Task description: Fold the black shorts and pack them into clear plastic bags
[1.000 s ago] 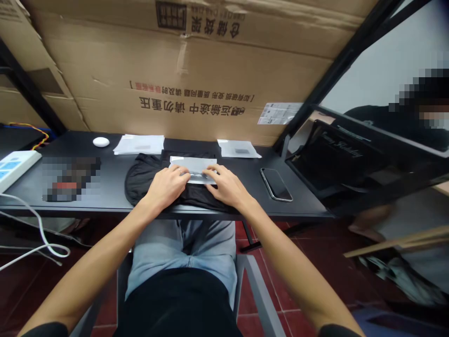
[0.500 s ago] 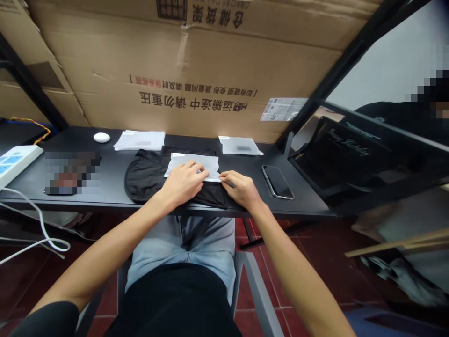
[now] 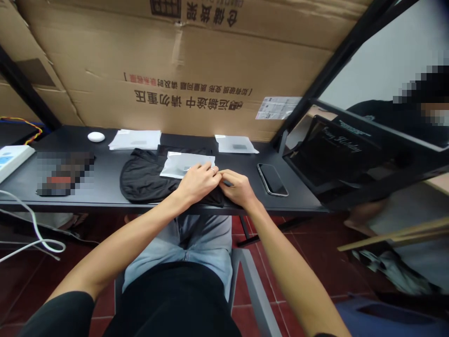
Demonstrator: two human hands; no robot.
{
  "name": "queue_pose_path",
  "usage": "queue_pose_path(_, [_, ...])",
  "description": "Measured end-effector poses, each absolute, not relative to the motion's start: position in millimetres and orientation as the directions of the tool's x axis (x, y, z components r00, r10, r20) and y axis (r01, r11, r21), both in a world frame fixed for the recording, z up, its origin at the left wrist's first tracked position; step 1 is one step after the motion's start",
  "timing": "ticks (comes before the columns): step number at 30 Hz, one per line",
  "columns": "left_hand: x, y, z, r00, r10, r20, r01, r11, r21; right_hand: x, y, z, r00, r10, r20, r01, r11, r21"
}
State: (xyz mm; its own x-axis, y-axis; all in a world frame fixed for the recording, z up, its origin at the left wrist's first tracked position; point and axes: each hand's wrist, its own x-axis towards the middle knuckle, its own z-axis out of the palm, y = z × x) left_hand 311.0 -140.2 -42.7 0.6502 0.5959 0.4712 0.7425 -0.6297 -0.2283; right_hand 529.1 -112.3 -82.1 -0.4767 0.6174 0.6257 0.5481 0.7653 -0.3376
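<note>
Hands (image 3: 220, 181) together, fingertips meeting.

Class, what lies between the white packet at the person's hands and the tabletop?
A black cloth lies there, under the packet and spread on the tabletop, as the head view shows.

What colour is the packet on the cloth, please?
The packet is translucent white, clearest in head view.

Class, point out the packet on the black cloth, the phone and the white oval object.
Packet (image 3: 172, 165): head view, left part, clear of the fingers.
Phone (image 3: 272, 180): head view, middle of its dark screen.
White oval object (image 3: 96, 136): head view, middle of its top.
</note>
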Motion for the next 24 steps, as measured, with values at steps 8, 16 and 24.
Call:
queue_pose_path(8, [305.9,-141.1,-41.9,0.646,0.6,0.472,0.75,-0.611,-0.251,526.8,-108.3,-85.2,-0.459,0.542,0.704,0.472,0.82,-0.324])
queue_pose_path(16, [292.2,-140.9,-41.0,0.652,0.589,0.477,0.746,-0.61,-0.267,527.6,-108.9,-83.5,-0.423,0.586,0.691,0.475,0.793,-0.382])
queue_pose_path(24, [270.1,-145.1,-38.5,0.634,0.616,0.467,0.769,-0.564,-0.301,527.0,-109.0,-82.8,-0.393,0.582,0.712,0.476,0.791,-0.385])
